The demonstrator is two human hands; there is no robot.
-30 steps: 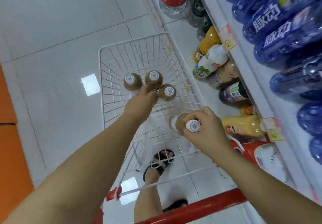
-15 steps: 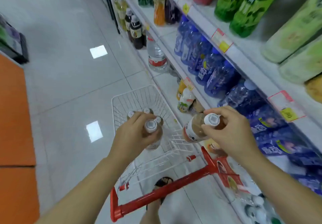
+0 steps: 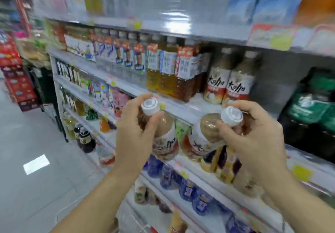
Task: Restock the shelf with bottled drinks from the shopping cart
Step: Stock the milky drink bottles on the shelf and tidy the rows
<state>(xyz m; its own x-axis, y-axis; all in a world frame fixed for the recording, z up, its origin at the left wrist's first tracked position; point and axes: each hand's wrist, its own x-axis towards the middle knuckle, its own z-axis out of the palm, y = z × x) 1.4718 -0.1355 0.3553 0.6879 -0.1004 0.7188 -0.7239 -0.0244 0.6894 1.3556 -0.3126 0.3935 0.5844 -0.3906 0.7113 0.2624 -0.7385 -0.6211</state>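
Here, the left grip (image 3: 134,138) is a bare hand curled round the upper part of the left bottle (image 3: 164,135). The thumb lies across the front just under the white cap (image 3: 150,106) and the fingers pass behind the neck. The right grip (image 3: 253,142) is closed on the right bottle (image 3: 204,138) higher up, with fingertips round its cap (image 3: 232,115) and neck. That leaves the body hanging tilted down and to the left. The two bottles are near each other but apart, both in the air in front of the shelf edge (image 3: 183,106), and neither is set down.

Each is a clear plastic bottle full of a pale brown drink, with a glossy wrap label round the lower half. Full like this, they probably carry fair weight for one hand. The neck and shoulder should be stiff, the labelled middle softer and likely slick. A hold at the cap lets the body swing, so the right bottle would probably place more surely if taken lower, round the shoulder as the left one is.

Just beyond, two matching bottles (image 3: 228,84) stand upright on the shelf, touching side by side. A bare grey gap (image 3: 268,80) lies to their right, which looks like the place to fill. The yellow drinks (image 3: 163,80) stand to their left. The shopping cart is out of view.
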